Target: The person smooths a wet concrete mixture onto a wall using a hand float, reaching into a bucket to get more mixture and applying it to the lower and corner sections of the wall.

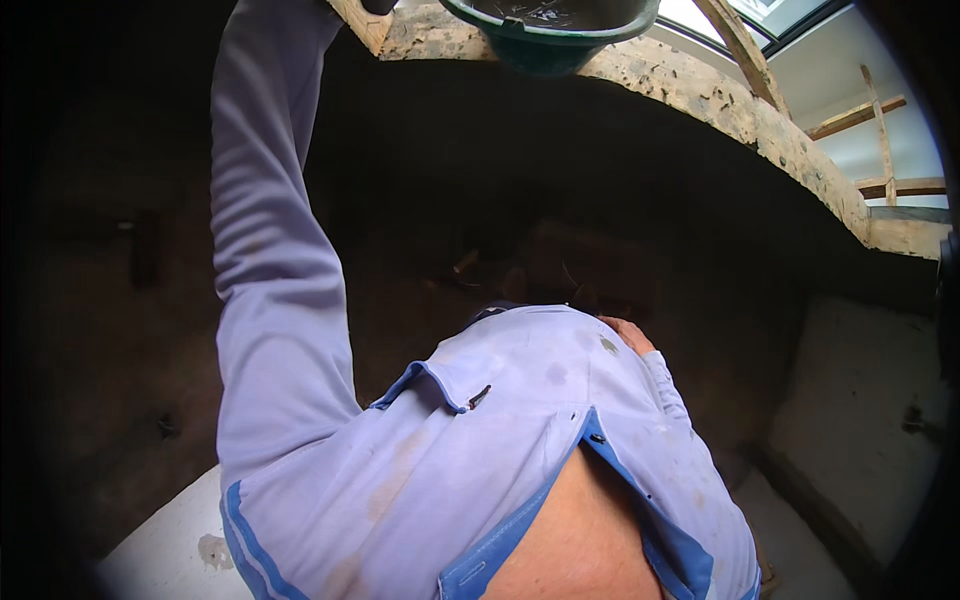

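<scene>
Dark green round plastic bucket [549, 35], raised overhead on the left arm: judged rigid, possibly heavy with contents, best gripped at rim; fingers out of view, state cannot be told.

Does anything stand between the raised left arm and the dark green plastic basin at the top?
Yes. The end of a pale wooden batten lies between the raised lilac sleeve and the dark green plastic basin, near the top edge. The left hand itself is cut off there, so contact cannot be judged.
</scene>
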Demonstrator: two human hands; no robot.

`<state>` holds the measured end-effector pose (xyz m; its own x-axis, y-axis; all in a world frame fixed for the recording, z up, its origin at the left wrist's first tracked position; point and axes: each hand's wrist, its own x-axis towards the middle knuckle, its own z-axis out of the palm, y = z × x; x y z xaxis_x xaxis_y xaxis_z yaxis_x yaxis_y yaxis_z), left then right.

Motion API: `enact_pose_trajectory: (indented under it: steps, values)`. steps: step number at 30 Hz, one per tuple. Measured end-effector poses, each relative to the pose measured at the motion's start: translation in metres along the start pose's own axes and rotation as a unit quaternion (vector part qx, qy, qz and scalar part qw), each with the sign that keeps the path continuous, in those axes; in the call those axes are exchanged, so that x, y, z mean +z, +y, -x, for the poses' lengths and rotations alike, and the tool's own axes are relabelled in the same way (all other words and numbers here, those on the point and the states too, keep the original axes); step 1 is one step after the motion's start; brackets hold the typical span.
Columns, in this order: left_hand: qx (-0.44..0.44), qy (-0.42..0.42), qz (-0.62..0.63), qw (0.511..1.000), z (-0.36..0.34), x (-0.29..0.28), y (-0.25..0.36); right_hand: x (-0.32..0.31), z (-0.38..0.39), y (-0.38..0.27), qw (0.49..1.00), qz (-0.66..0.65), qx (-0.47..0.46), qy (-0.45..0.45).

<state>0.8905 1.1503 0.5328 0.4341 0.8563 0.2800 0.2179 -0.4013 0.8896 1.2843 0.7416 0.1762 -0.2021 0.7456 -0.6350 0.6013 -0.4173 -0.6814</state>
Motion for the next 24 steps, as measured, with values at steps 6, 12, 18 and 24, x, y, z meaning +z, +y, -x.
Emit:
enact_pose_trajectory:
  steps: [6,12,18,24]
  values:
    - [0.002,0.086,0.305,0.949,0.115,-0.001,-0.073,-0.001,0.004,0.004,0.995,0.046,-0.059,-0.059]
    - [-0.156,0.345,0.518,0.767,0.323,0.063,-0.183,-0.009,0.007,0.018,0.975,0.12,-0.139,-0.128]
    - [-0.332,0.677,0.502,0.424,0.51,0.111,-0.213,-0.009,-0.025,0.044,0.935,0.162,-0.197,-0.246]
    - [-0.261,0.757,0.414,0.433,0.582,0.153,-0.177,-0.009,-0.049,0.031,0.936,0.171,-0.171,-0.254]
